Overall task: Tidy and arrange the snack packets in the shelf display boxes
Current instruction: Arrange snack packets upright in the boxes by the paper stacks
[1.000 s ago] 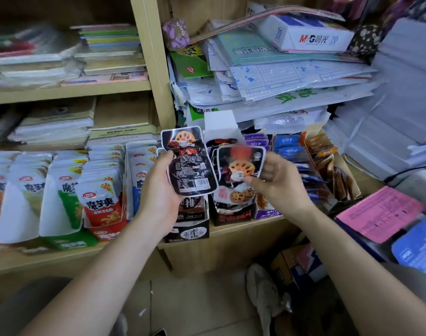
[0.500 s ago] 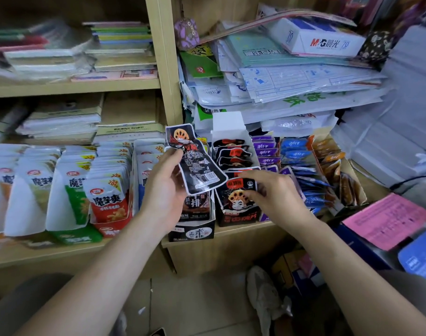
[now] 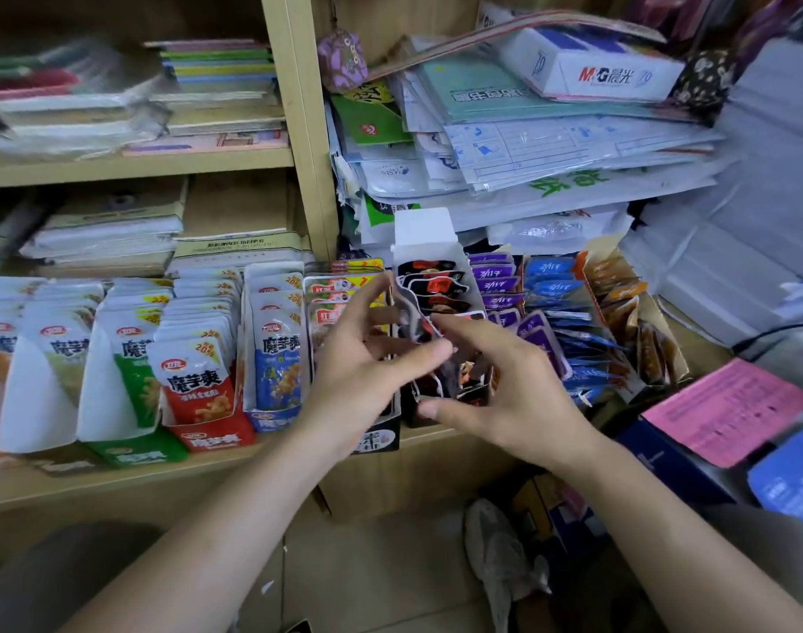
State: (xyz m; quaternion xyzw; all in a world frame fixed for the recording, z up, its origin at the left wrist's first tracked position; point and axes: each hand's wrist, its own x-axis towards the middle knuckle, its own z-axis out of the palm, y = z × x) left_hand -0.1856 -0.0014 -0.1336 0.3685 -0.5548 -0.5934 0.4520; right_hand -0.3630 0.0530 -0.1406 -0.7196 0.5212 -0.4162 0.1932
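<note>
My left hand [image 3: 363, 363] pinches a black snack packet [image 3: 413, 312] between thumb and fingers, turned edge-on over the black display box [image 3: 424, 230] with the white back flap. Several black packets [image 3: 436, 285] stand in that box. My right hand [image 3: 513, 386] is beside it with loosely spread fingers and grips nothing; its index finger reaches the held packet just above the box's front packets. Further boxes hold purple packets [image 3: 495, 276], blue packets [image 3: 550, 276] and orange-brown packets [image 3: 618, 294]. Red-and-yellow packets [image 3: 340, 290] stand behind my left hand.
Left on the shelf stand boxes of white konjac packets in red [image 3: 194, 381], green [image 3: 130, 367] and blue [image 3: 276, 358]. Stacked papers and a white M&G box [image 3: 609, 75] hang over the snack boxes. A pink sheet [image 3: 728, 404] lies right. The shelf upright [image 3: 299, 130] rises behind.
My right hand set its black packet into the box and let go, then rose to the other packet. My left hand brought its packet down and right and turned it edge-on.
</note>
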